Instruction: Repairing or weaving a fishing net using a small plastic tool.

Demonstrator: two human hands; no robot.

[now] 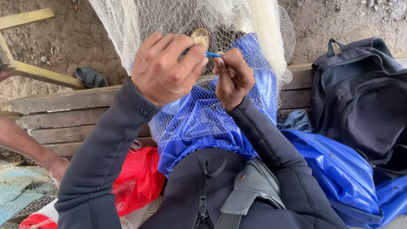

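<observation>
Outdoor spot, bare brown dirt ground (49,10) with scattered pebbles (373,4) toward the upper right; daylight is flat and soft, without hard shadows. A weathered grey plank bench (59,115) runs across the middle, a pale yellowish timber frame (24,17) stands at upper left, and a dark sandal (91,77) lies on the dirt just behind the bench. On the bench at right sit a black backpack (373,106) and a crumpled blue tarp (346,178), with a red plastic bag (140,178) lower down.

The net (184,8) drapes over the tarp (337,167) (backpack (374,101) right) on the bench (59,115).
</observation>
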